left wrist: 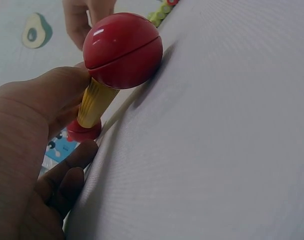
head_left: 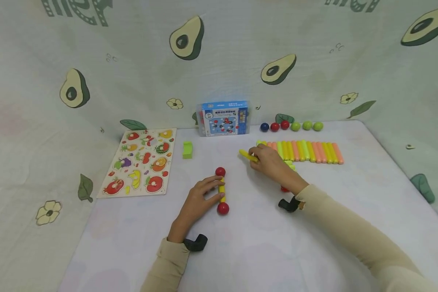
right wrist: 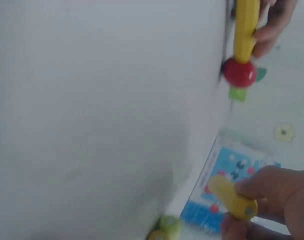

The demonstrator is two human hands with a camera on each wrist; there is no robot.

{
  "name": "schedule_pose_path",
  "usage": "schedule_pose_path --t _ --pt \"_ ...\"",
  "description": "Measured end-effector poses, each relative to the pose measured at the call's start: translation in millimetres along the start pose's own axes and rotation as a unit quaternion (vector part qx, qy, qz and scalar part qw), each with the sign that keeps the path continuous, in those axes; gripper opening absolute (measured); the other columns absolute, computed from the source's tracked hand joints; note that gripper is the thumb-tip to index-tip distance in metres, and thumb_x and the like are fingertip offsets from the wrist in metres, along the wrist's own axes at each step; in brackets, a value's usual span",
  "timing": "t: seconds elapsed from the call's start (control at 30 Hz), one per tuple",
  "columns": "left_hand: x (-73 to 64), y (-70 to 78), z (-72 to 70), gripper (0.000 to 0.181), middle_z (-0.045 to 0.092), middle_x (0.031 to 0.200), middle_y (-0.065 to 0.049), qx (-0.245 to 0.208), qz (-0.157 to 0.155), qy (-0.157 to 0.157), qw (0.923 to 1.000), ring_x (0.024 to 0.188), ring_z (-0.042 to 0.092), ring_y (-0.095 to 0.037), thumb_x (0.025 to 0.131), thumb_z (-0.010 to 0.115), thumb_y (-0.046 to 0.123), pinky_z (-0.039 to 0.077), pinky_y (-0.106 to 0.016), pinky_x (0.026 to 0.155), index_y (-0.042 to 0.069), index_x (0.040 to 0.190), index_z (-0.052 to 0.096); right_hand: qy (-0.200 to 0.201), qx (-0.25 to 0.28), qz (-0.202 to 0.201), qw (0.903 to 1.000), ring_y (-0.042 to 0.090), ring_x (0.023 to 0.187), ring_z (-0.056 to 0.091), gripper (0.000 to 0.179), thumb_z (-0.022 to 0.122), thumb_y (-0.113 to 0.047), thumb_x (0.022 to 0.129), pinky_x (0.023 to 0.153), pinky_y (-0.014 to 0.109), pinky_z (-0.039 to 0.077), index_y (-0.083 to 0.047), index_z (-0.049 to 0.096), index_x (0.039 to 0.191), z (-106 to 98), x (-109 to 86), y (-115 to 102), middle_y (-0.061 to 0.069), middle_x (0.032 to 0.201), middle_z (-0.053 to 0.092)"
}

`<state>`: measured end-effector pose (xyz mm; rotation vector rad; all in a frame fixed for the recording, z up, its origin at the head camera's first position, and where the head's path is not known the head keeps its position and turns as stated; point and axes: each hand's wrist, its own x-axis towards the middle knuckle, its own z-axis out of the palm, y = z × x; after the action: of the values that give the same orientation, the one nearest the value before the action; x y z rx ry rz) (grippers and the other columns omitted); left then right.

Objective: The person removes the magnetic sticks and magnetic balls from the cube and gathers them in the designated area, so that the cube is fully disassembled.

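In the head view a yellow magnetic rod point(head_left: 222, 191) lies on the table with a red ball point(head_left: 220, 172) at its far end and another red ball point(head_left: 223, 209) at its near end. My left hand point(head_left: 198, 198) holds this rod from the left side, thumb near the closer ball and fingers towards the far one. Another yellow rod point(head_left: 245, 154) is pinched between the thumb and fingers of my right hand point(head_left: 271, 162). The right wrist view shows a grey spot on the end of this pinched rod point(right wrist: 232, 197).
A row of coloured rods point(head_left: 314, 152) lies right of centre, partly behind the right hand. Behind it are several balls point(head_left: 295, 126). A blue picture box point(head_left: 224, 118) stands at the back, a fruit puzzle board point(head_left: 138, 162) at left, and a green block point(head_left: 187, 150) between them.
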<state>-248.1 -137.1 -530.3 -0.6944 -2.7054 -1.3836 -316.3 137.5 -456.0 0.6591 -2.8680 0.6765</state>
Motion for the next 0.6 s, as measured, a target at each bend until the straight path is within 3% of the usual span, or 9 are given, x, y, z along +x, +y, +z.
schedule_pose_path --t 0.17,0.3,0.4,0.6 --pt "0.3 0.4 -0.5 0.035 0.052 0.142 0.019 0.002 0.000 0.000 1.0000 0.135 0.044 -0.007 0.092 0.074 0.035 0.038 -0.045 0.110 0.026 0.125 0.070 0.026 -0.030 -0.015 0.9991 0.029 0.083 0.059 0.026 0.069 -0.002 0.089 0.075 0.037 0.057 0.005 0.071 0.114 -4 5.1 16 0.018 0.102 0.060" --pt "-0.7 1.2 -2.1 0.035 0.053 0.142 0.017 -0.001 0.002 0.002 1.0000 0.135 0.044 -0.007 0.091 0.075 0.033 0.037 -0.046 0.110 0.024 0.125 0.070 0.007 -0.066 -0.023 0.9975 0.029 0.079 0.057 0.024 0.070 -0.001 0.090 0.073 0.035 0.057 0.008 0.071 0.113 2 11.7 17 0.019 0.097 0.056" --pt "-1.1 1.1 -2.5 0.035 0.053 0.142 0.015 -0.004 0.007 0.004 1.0000 0.135 0.044 -0.008 0.091 0.075 0.031 0.038 -0.046 0.110 0.022 0.125 0.071 -0.022 -0.084 -0.008 0.9962 0.028 0.075 0.056 0.025 0.073 -0.006 0.091 0.071 0.034 0.057 0.009 0.071 0.110 6 17.4 17 0.019 0.095 0.055" --pt "-0.8 -1.1 -3.2 0.032 0.050 0.146 0.014 0.027 0.032 -0.015 0.9990 0.135 0.043 -0.011 0.099 0.065 0.020 0.040 -0.044 0.109 0.028 0.130 0.067 -0.043 -0.075 0.019 0.9961 0.026 0.079 0.056 0.024 0.073 -0.015 0.092 0.074 0.035 0.054 0.004 0.074 0.107 5 14.5 18 0.014 0.093 0.059"
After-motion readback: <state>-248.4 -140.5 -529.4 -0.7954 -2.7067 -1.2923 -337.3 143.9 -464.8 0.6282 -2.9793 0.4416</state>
